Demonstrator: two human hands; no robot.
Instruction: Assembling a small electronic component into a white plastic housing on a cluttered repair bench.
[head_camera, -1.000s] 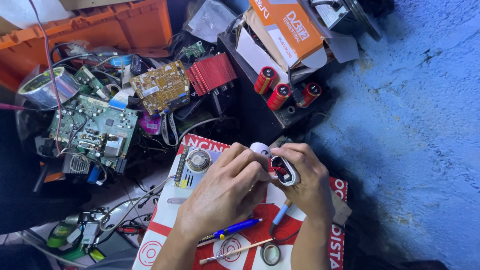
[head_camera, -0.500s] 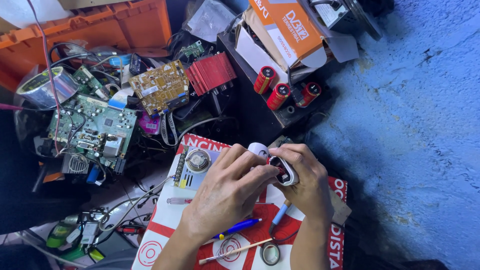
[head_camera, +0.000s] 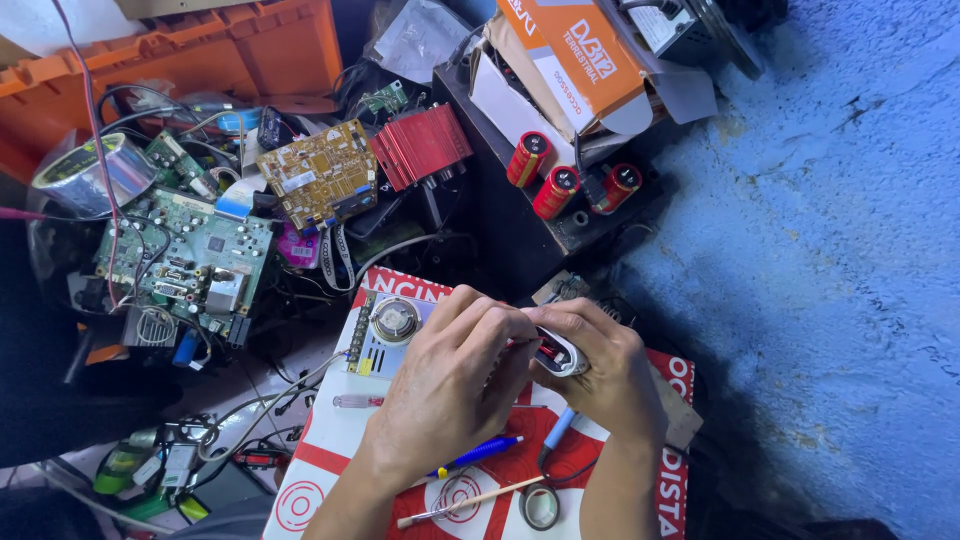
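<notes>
White oval plastic device (head_camera: 562, 352) sits clamped in the right hand (head_camera: 610, 375), barely shifted since a second ago; left hand (head_camera: 455, 390) fingertips stay pinched at its open red interior.

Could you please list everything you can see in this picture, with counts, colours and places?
small device: 1, white shell, red inside, held in both hands
capacitors: 3, red, top centre
circuit boards: 2, green left, yellow behind it
heat sink: 1, red, beside yellow board
carton: 1, orange, top
crate: 1, orange, top left
tape roll: 1, silver, far left
pen: 1, blue, under hands
left hand: on device
right hand: holding device
</notes>
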